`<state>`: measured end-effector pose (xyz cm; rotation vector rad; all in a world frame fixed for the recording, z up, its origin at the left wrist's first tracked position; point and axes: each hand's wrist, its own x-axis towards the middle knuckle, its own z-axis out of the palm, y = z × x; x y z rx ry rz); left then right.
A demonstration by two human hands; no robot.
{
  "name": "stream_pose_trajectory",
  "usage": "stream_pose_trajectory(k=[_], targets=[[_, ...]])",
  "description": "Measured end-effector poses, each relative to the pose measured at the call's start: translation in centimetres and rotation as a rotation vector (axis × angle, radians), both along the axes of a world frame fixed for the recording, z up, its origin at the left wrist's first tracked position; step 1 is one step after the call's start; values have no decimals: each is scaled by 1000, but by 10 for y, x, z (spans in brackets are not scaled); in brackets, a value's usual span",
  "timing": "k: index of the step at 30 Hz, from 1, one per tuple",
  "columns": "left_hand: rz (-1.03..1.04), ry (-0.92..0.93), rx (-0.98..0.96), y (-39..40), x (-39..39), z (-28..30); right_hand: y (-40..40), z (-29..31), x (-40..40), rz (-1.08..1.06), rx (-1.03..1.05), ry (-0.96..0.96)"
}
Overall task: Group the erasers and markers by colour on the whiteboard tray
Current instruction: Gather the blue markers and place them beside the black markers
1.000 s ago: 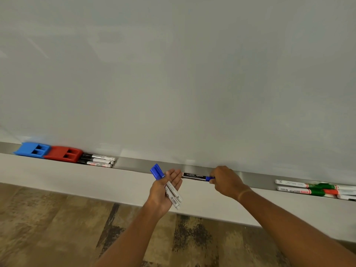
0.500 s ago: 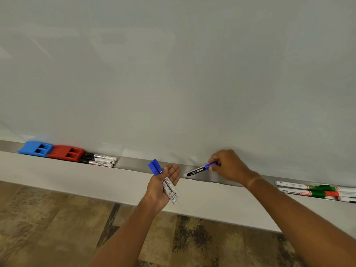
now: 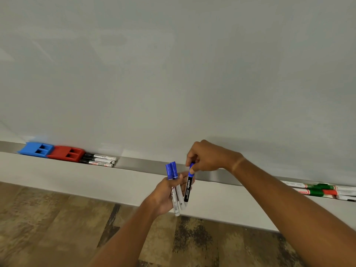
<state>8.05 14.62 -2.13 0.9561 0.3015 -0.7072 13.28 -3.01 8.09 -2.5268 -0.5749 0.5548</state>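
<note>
- Right hand point(image 3: 209, 158) pinched the blue cap of a black-barrelled marker point(image 3: 188, 186), hanging upright.
- Left hand point(image 3: 169, 193) clutched two blue-capped markers point(image 3: 174, 186); its fingers partly hid their barrels.
- Green and red markers point(image 3: 323, 190) were cut off at the tray's point(image 3: 146, 164) right edge.

Black-barrelled marker point(image 3: 187, 187) now off tray point(image 3: 146, 165).

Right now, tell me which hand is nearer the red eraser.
Left. The left hand is right of the red eraser, holding blue markers; the right hand is farther right.
</note>
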Motion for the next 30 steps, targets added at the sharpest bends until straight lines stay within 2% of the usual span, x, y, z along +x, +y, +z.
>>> stream_pose_trajectory(k=[6, 15, 20, 23, 30], targets=[[-51, 8, -116, -7, -10, -2, 6, -12, 4, -62, 147, 71], [38, 15, -129, -15, -22, -2, 13, -35, 0, -147, 300, 153], [195, 15, -163, -16, -26, 3, 25, -48, -13, -318, 488, 110], [341, 44, -172, -10, -23, 5, 32, -56, -21, -393, 522, 33], [565, 53, -184, 20, -25, 3, 55, -75, -36, -234, 496, 114]])
